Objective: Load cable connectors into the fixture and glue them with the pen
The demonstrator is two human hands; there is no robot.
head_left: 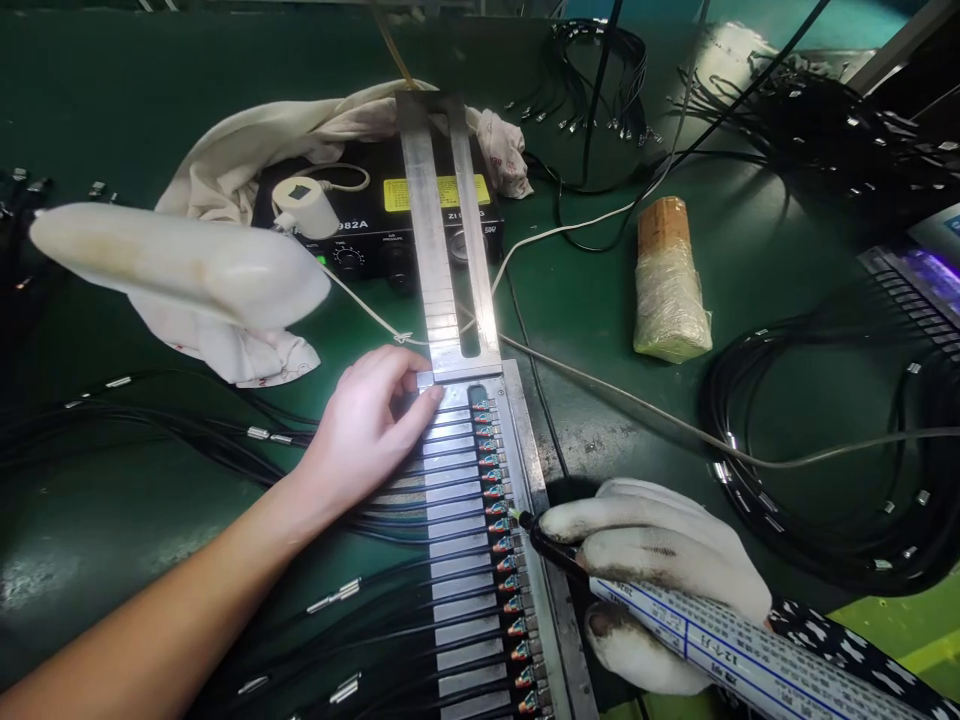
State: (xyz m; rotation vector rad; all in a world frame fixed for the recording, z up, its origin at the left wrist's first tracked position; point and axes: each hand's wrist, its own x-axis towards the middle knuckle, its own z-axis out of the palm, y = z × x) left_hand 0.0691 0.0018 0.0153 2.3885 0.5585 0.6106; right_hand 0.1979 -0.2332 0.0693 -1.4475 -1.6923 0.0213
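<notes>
Tube: printed white tube (720,640) with a black nozzle (551,548); lies alongside the metal fixture (457,500), on its right, nozzle tip at one connector in the row. Print reads "12个月"; most of the other characters too small to read.
Right hand: gloved hand (667,560), white, smudged dark at the fingertips; fingers closed around the tube's front end.
Left hand: bare hand (375,410) at the fixture's left edge; thumb and fingers narrow, by a small metal block (425,380). Cannot tell if they pinch it.
Connector row: about seventeen connectors (496,509) in view down the fixture, coloured wires showing, one black cable each; row runs out at the bottom.
Slotted bar: one metal bar (427,200), at the fixture's far end, reaching over the controller.
Controller: one black box (360,250) beyond the fixture; "982A", "TIME", "AUTO", "AIR PRESSURE", part of "ZI". One yellow label (394,194), text unreadable; one green light (321,260).
Far left of fixture: one pale cloth (217,170), one elongated white object (180,260), one white cylinder (306,207).
Right of fixture: one plastic-wrapped block (673,290); one large cable coil (750,490).
</notes>
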